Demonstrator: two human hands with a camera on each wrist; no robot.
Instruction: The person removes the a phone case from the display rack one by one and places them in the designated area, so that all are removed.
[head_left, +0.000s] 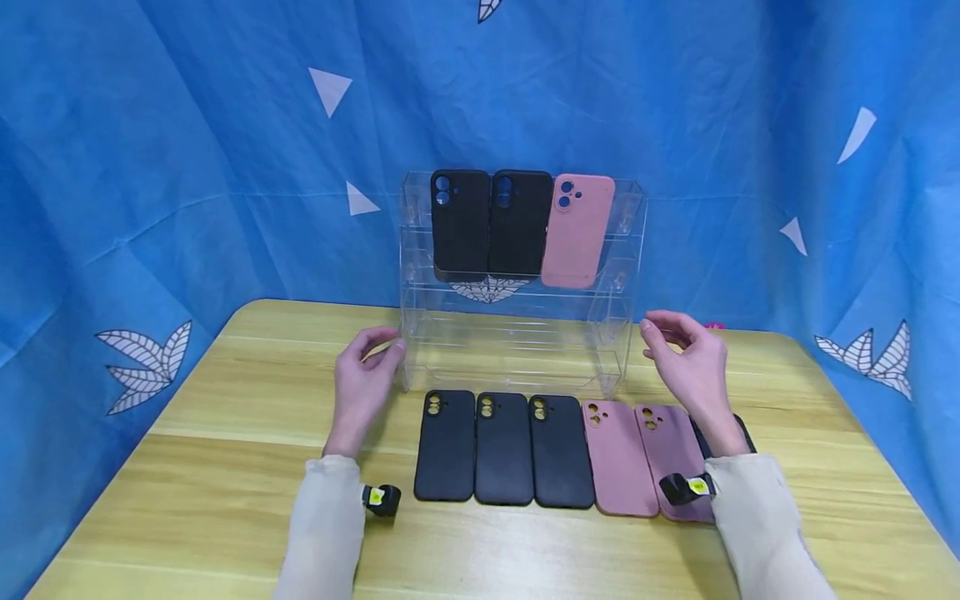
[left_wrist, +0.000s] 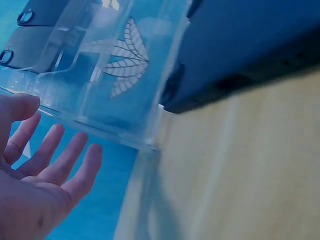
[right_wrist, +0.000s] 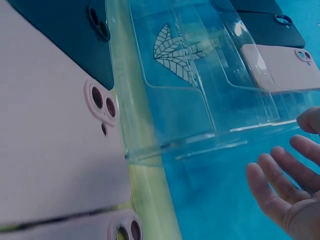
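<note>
A clear tiered display stand (head_left: 406, 250) stands on the table. On its top tier lean two black phone cases (head_left: 460, 229) and a pink phone case (head_left: 579, 233). My left hand (head_left: 365, 367) is at the stand's left side, its fingertips close to the clear wall. In the left wrist view its fingers (left_wrist: 85, 172) are spread and loosely bent, with nothing between them. My right hand (head_left: 690, 354) is raised beside the right side. The right wrist view shows its fingers (right_wrist: 265, 185) relaxed and holding nothing.
In front of the stand lies a row of three black cases (head_left: 504, 450) and two mauve-pink cases (head_left: 619, 458). Another dark case (head_left: 742, 429) is partly hidden under my right wrist. A blue patterned curtain (head_left: 225, 125) hangs behind the wooden table (head_left: 225, 500).
</note>
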